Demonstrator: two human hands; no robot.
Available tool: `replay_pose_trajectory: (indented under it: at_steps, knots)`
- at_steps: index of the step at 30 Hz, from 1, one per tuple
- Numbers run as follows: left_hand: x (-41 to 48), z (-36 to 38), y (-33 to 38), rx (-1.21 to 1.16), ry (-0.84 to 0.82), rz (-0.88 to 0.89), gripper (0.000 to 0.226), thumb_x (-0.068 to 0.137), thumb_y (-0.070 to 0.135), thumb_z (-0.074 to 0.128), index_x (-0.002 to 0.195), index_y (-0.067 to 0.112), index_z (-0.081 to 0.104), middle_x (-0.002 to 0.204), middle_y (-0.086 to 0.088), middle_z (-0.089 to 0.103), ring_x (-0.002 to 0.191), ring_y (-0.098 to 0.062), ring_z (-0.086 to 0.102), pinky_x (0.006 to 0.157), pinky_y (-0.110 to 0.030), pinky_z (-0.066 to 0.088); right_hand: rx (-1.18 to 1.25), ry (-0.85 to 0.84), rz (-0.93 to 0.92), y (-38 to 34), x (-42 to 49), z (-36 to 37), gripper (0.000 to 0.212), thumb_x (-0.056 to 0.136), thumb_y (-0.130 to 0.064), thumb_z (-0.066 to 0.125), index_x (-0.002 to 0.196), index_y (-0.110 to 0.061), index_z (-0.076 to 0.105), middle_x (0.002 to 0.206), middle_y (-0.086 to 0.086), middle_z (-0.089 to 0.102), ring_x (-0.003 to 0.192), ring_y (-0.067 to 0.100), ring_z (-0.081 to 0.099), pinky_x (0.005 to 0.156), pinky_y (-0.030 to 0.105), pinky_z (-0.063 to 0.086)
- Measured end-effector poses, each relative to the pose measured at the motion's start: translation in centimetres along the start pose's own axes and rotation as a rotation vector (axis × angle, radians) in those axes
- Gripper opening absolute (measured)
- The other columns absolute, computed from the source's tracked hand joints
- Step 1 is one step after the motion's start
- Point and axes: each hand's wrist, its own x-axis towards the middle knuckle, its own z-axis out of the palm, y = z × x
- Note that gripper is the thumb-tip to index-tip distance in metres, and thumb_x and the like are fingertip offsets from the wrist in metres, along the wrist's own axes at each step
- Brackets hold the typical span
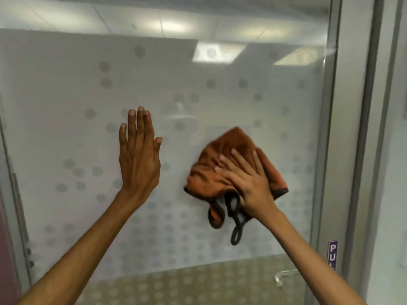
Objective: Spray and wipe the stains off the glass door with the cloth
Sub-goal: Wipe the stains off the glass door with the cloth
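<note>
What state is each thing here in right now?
Glass door: frosted, dotted; no stains clear to see.
Cloth: bunched against the glass, black edging dangling.
Left hand: flat on the glass, fingers straight.
Right hand: fingers straight, pressing the cloth.

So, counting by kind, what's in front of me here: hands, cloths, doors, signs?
Hands: 2, the left hand flat on the glass and the right hand pressing the cloth
Cloths: 1, the orange cloth
Doors: 1, the glass door
Signs: 1, the purple sign
Total: 5

Ceiling light panels (pixel 217 52) — grey metal frame (pixel 352 128)
</note>
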Motion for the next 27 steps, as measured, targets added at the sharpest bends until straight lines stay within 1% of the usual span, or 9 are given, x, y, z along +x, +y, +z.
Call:
replay_pose_trajectory:
  at_steps: [3,6,8,9,13,20,23,25,27]
  knots:
    - [-0.2,0.1,0.6,0.007,-0.02,-0.013,0.055,0.109,0.025,0.023,0.157,0.005,0.005,0.167,-0.013,0.006,0.155,-0.028,0.0,0.126,-0.042,-0.003,0.02,-0.013,0.042,3.1,1.6,-1.5,0.041,0.102,-0.037,0.036,0.135,-0.028,0.058,0.154,-0.007,0.041,0.15,0.019,0.027,0.121,0.055,0.013]
    - [-0.3,0.4,1.9,0.007,-0.039,-0.012,0.055,0.109,0.022,0.028,0.158,0.005,0.007,0.167,-0.012,0.007,0.155,-0.028,0.001,0.126,-0.046,-0.001,0.028,0.227,0.226,5.8,7.8,-2.8,0.047,0.094,-0.013,0.052,0.139,-0.028,0.052,0.154,-0.012,0.041,0.151,0.014,0.022,0.123,0.046,0.011]
    - [-0.3,0.7,3.1,-0.003,-0.049,0.016,0.055,0.109,0.023,0.027,0.157,0.004,0.009,0.167,-0.011,0.008,0.155,-0.027,0.002,0.126,-0.047,0.001,0.084,0.344,0.31,6.4,11.0,-3.6,0.048,0.095,-0.014,0.055,0.138,-0.034,0.05,0.152,-0.02,0.039,0.15,0.01,0.023,0.124,0.047,0.008]
    - [-0.3,1.0,3.6,-0.003,-0.051,0.027,0.055,0.109,0.023,0.025,0.157,0.004,0.009,0.167,-0.012,0.008,0.155,-0.027,0.002,0.127,-0.046,0.001,0.104,0.349,0.337,6.4,11.7,-3.6,0.045,0.096,-0.017,0.055,0.137,-0.035,0.053,0.152,-0.015,0.042,0.15,0.013,0.027,0.124,0.05,0.008]
    - [-0.9,1.8,5.1,-0.021,-0.057,0.016,0.054,0.109,0.025,0.02,0.157,0.003,0.01,0.167,-0.013,0.008,0.155,-0.027,0.003,0.127,-0.044,0.001,0.105,0.252,0.293,4.7,8.8,-2.9,0.051,0.09,-0.004,0.058,0.136,-0.025,0.06,0.151,-0.005,0.048,0.148,0.018,0.031,0.124,0.05,0.007]
    - [-2.5,2.3,6.5,-0.083,-0.08,-0.015,0.054,0.109,0.021,0.022,0.157,0.004,0.008,0.167,-0.012,0.007,0.155,-0.026,0.002,0.127,-0.043,0.0,0.165,-0.026,0.17,-0.1,-7.5,0.0,0.045,0.094,-0.027,0.054,0.139,-0.031,0.055,0.154,-0.01,0.039,0.151,0.017,0.026,0.124,0.051,0.008]
    - [-5.7,2.6,7.4,-0.111,-0.114,-0.017,0.055,0.107,0.019,0.024,0.157,0.005,0.007,0.167,-0.011,0.006,0.155,-0.025,0.001,0.127,-0.044,0.002,0.127,-0.154,0.054,1.7,-9.6,-0.9,0.042,0.098,-0.035,0.05,0.14,-0.034,0.051,0.154,-0.013,0.04,0.15,0.015,0.027,0.123,0.051,0.008]
    - [-7.1,2.8,7.6,-0.117,-0.134,-0.005,0.055,0.107,0.02,0.024,0.157,0.006,0.007,0.167,-0.011,0.006,0.155,-0.024,0.001,0.127,-0.044,0.001,0.084,-0.099,0.091,4.1,-8.1,-2.0,0.043,0.098,-0.027,0.053,0.139,-0.036,0.049,0.153,-0.009,0.045,0.15,0.013,0.026,0.123,0.051,0.007]
    - [-7.3,3.0,7.6,-0.103,-0.141,-0.007,0.056,0.107,0.021,0.022,0.157,0.006,0.005,0.167,-0.01,0.004,0.155,-0.023,-0.001,0.127,-0.045,0.001,0.042,0.065,0.268,6.5,-4.7,-3.0,0.045,0.095,-0.017,0.063,0.137,-0.031,0.054,0.151,-0.006,0.047,0.149,0.015,0.028,0.124,0.05,0.005]
